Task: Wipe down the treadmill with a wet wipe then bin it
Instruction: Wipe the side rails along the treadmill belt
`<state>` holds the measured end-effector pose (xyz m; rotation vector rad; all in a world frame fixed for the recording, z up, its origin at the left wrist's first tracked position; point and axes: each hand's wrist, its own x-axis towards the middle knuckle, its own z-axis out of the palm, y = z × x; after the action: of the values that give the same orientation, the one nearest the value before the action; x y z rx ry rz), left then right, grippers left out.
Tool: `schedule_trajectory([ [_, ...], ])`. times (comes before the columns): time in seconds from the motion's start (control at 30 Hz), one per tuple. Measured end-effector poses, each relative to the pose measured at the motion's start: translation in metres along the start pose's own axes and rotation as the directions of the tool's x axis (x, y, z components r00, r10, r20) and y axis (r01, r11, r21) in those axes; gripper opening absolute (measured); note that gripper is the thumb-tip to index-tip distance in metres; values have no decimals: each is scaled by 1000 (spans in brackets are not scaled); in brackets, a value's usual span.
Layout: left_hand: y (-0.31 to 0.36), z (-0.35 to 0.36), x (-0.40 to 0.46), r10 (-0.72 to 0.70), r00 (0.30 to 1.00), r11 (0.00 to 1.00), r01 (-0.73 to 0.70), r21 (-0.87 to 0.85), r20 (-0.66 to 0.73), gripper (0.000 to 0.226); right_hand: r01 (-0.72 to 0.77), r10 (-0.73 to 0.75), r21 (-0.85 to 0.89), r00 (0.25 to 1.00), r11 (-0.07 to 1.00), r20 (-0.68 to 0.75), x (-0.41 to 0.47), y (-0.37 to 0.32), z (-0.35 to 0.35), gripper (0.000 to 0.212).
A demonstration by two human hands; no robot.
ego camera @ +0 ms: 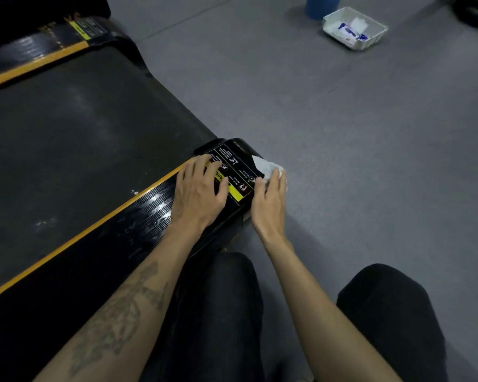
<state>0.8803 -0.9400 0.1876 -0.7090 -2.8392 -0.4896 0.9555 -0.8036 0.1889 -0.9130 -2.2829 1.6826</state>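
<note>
The treadmill (pixel 75 150) corner's yellow-and-black warning label (pixel 233 175) shows "ARN" (the remaining print is illegibly small).

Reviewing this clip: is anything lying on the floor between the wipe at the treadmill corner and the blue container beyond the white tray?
Mostly no. The wet wipe sits under the right hand at the treadmill corner. Bare grey floor stretches toward the blue container; only the white tray lies beside it. Whether the container is the bin cannot be told.
</note>
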Motion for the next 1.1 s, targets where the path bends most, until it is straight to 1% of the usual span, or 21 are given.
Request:
schedule_trajectory([
  [0.1,1,2,4,-56,998,998,56,0,35,54,152,-151,-104,988,983,16,-13,12,1,63],
  [0.13,1,2,5,-79,996,997,79,-3,44,57,171,-170,-139,985,975,15,-5,15,1,63],
  [0.17,1,3,6,-96,994,995,96,-1,49,59,169,-170,-173,985,970,12,8,17,1,62],
  [0.23,1,3,8,-115,992,993,115,5,51,63,109,-107,-224,994,968,21,35,12,-3,58],
  [0.3,1,2,8,-129,990,992,128,9,54,65,76,-71,-237,997,969,28,43,9,-6,57],
  [0.33,2,2,8,-132,989,991,132,13,60,66,88,-83,-234,996,968,32,39,9,-7,57],
  [0.43,3,2,8,-140,988,990,139,21,67,67,189,-185,-258,982,947,40,22,14,-9,58],
  [0.47,3,1,9,-143,987,990,142,22,68,67,196,-188,-270,981,943,56,27,14,-11,57],
  [0.57,4,1,10,-149,986,989,148,19,73,64,141,-110,-321,987,936,115,63,4,-11,49],
  [0.6,4,1,9,-148,986,989,148,14,75,63,127,-90,-334,988,934,124,70,1,-12,50],
  [0.77,3,1,9,-158,985,987,156,33,71,61,273,-221,-354,959,894,180,60,12,-15,52],
  [0.87,3,3,10,-163,985,986,162,28,61,59,270,-185,-376,951,887,247,85,-4,-11,36],
  [0.93,3,2,11,-170,984,985,168,27,57,57,282,-173,-416,944,865,279,93,-13,-7,30],
  [1.0,2,2,10,-172,983,985,170,30,62,56,318,-219,-417,938,852,268,86,-6,-6,31],
  [1.07,3,2,9,-176,983,984,175,28,57,55,346,-258,-436,934,831,248,79,4,-5,43],
  [1.1,4,1,9,-181,982,983,180,24,54,55,351,-254,-443,931,825,263,81,2,-4,50],
])
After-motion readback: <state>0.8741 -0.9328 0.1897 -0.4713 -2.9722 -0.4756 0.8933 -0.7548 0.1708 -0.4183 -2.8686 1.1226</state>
